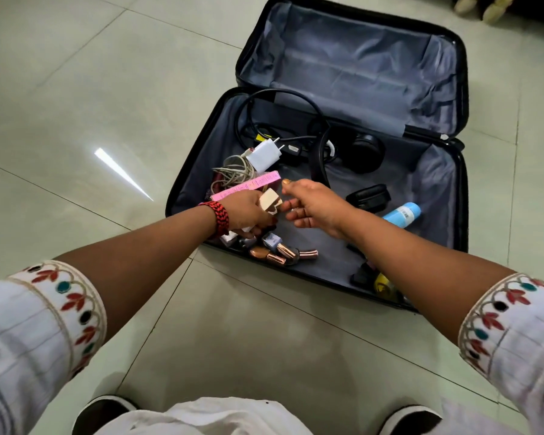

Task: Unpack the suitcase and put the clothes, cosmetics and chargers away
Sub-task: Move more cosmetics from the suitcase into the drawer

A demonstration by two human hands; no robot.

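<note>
Inside the open suitcase (pixel 421 183) on the floor, lower half: cosmetics and chargers, loose. Item in hand: beige wedge (pixel 269 199), pinched by the left hand (pixel 245 211); right hand (pixel 314 205) just beside it, fingers slack, holding nothing. I judge the wedge light; grip across its flat faces. Nail polish bottles (pixel 280 251) below: likely glass, slippery, fragile.

A right forearm (pixel 405 255) partly hides a yellow item (pixel 382 285); pale objects (pixel 484 4), upper right, are cut by the edge.
</note>
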